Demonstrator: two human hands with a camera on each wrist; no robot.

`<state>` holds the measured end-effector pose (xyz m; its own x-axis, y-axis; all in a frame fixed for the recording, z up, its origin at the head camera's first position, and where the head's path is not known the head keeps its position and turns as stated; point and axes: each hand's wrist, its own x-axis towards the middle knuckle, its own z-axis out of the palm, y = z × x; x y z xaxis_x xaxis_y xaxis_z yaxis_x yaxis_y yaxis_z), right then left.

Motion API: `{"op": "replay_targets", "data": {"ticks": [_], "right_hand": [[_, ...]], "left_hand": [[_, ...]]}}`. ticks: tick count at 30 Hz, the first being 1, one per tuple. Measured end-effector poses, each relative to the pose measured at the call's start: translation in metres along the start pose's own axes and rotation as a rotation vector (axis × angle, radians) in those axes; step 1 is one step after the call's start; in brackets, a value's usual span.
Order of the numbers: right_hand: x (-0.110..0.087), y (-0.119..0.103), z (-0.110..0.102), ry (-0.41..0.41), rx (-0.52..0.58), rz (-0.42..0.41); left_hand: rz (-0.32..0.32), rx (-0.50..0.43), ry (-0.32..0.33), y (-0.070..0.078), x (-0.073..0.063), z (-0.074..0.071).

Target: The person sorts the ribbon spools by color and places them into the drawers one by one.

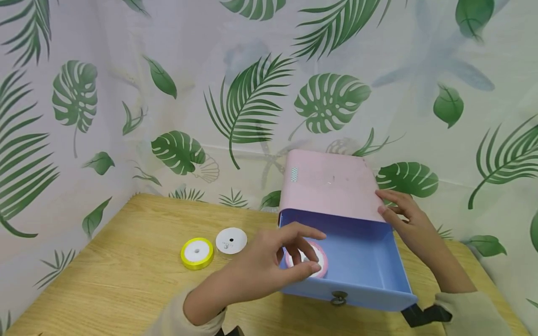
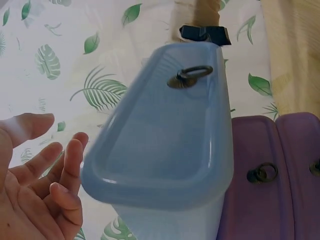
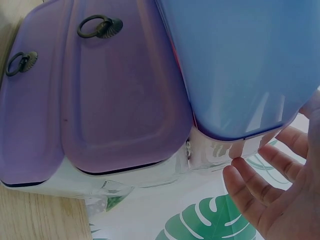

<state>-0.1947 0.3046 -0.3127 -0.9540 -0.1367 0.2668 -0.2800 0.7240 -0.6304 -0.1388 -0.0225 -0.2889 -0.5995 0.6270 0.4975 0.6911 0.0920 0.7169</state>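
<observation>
A blue drawer [image 1: 374, 295] is pulled out of the top of a small cabinet with a pink top [image 1: 332, 186]. Inside it, at the left, lies a pink ribbon spool [image 1: 324, 263], partly hidden by my left hand [image 1: 262, 263]. That hand hovers over the spool, fingers loosely bent and thumb apart; the left wrist view shows nothing in its grasp. My right hand [image 1: 409, 226] rests its fingertips on the cabinet's right side. In the right wrist view, its fingers [image 3: 250, 187] lie along the cabinet's side by the blue drawer [image 3: 240, 70].
Left of the cabinet, a yellow ribbon spool [image 1: 196, 253] and a white spool [image 1: 231, 241] lie on the wooden table [image 1: 113, 266]. Two purple drawers [image 3: 125, 90] sit shut below the blue one. A leaf-patterned cloth [image 1: 176, 107] hangs behind.
</observation>
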Motion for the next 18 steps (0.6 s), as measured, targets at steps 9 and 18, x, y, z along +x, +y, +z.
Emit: {"op": "replay_targets", "data": {"ticks": [9, 18], "right_hand": [[0.0, -0.001, -0.001, -0.004, 0.003, 0.007], [-0.001, -0.001, 0.0, 0.005, -0.003, -0.003]], "left_hand": [[0.149, 0.0, -0.04, 0.003, -0.014, 0.009], [0.105, -0.004, -0.068, 0.003, -0.033, 0.019]]}}
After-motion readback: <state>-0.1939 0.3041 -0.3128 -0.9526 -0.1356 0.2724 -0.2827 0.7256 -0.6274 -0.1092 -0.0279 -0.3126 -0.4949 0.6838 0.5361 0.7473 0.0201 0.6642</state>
